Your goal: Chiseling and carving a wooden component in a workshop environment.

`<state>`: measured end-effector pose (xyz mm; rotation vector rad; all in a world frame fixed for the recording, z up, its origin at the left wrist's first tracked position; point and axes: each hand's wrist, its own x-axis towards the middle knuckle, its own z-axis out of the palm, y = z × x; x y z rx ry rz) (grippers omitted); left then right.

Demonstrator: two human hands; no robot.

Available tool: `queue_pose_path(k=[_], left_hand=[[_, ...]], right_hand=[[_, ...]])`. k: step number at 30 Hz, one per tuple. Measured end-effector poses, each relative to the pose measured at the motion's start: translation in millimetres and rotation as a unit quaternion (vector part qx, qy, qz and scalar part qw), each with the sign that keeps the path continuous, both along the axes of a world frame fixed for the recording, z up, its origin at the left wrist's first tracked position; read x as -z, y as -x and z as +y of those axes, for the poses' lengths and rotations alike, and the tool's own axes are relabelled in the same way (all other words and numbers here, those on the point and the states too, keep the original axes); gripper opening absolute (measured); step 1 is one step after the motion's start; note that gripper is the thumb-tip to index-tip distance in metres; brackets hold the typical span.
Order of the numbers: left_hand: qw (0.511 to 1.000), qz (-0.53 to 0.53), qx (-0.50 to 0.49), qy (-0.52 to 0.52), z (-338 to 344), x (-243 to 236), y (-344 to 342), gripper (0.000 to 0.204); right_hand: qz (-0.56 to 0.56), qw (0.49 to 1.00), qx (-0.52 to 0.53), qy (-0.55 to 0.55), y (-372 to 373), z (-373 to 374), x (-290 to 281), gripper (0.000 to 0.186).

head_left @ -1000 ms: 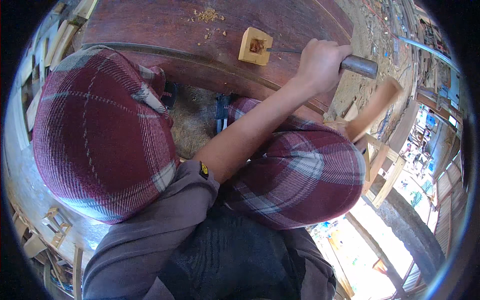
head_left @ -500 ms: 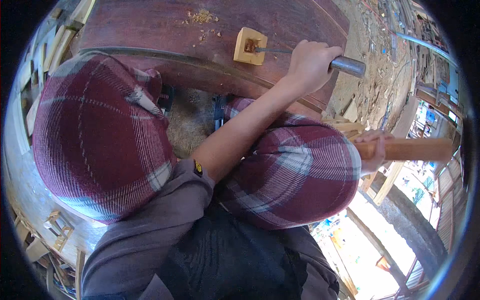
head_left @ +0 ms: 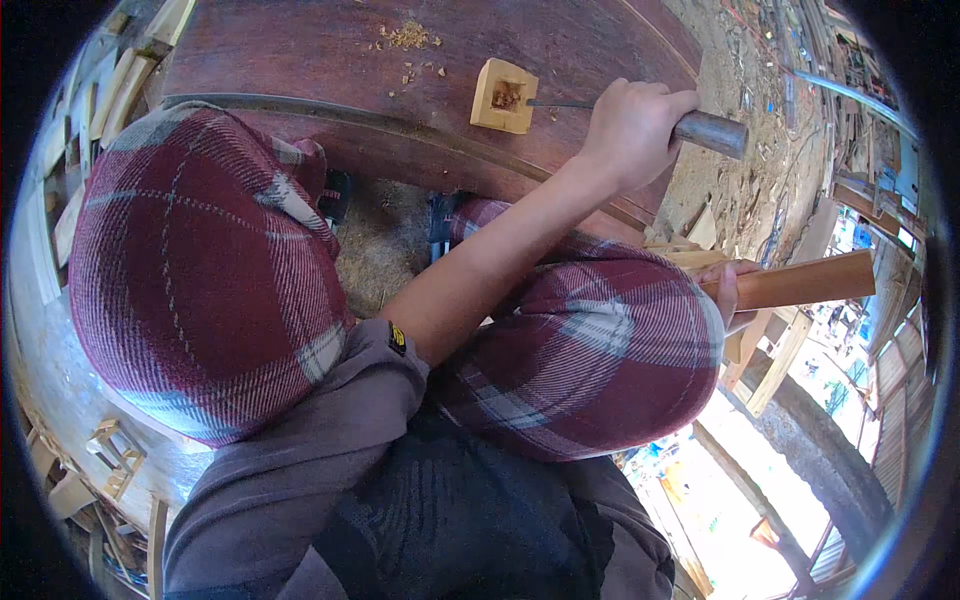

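My left hand point(head_left: 635, 135) is closed around a chisel point(head_left: 712, 134) with a thick grey-brown handle. Its thin dark blade points left, and the tip is at the right edge of a small pale wooden block point(head_left: 491, 108). A square recess with rough brown chips inside is cut into the block's face. Beyond my right knee, my right hand point(head_left: 728, 287) grips a reddish-brown wooden bar point(head_left: 805, 282). The bar sticks out to the right, apart from the chisel; part of this hand is hidden behind the knee.
The block rests on a dark reddish wooden board point(head_left: 330, 50), with sawdust and chips point(head_left: 408, 37) to its left. My knees in plaid cloth point(head_left: 200, 270) flank my left forearm. Wood pieces point(head_left: 125, 90) lie at far left, and timber point(head_left: 778, 362) stands at right.
The chisel has shifted right, its tip drawn from inside the recess to the block's edge. The wooden bar in my right hand has turned and tilted slightly upward at its far end.
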<state>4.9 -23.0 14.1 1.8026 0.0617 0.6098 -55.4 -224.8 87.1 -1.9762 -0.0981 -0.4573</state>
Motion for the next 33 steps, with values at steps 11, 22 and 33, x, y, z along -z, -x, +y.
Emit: queue_pose_path(k=[11, 22, 33], left_hand=[[1.000, -0.009, -0.008, 0.019, 2.7, 3.9, -2.8, 0.023], [0.999, -0.030, -0.009, 0.004, 5.2, 4.3, 1.8, 0.023], [0.999, -0.028, 0.004, 0.018, 5.3, 2.2, 3.8, 0.024]], right_hand=[[0.037, 0.964, 0.256, -0.059, 1.5, 15.2, -34.3, 0.038], [0.082, 0.968, 0.074, 0.226, -2.3, -22.6, -16.6, 0.059], [0.036, 0.964, 0.090, 0.246, -4.0, -72.1, -1.2, 0.096]])
